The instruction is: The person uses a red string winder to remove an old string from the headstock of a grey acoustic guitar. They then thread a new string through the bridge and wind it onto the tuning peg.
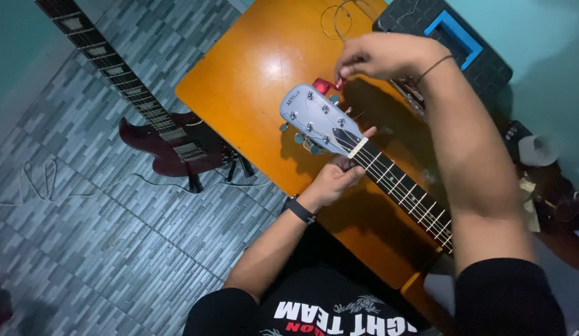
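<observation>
A guitar with a pale blue headstock and a dark fretted neck lies across an orange table. My left hand grips the neck just below the nut, thumb on top. My right hand is above the headstock's far edge, fingers pinched on a small red tool at a tuning peg. A black band circles my left wrist, a thin cord my right.
A dark red electric guitar rests on a stand on the grey tiled floor at left, with a cable trailing. Coiled strings lie at the table's far end beside a black-and-blue case. A white cup stands at right.
</observation>
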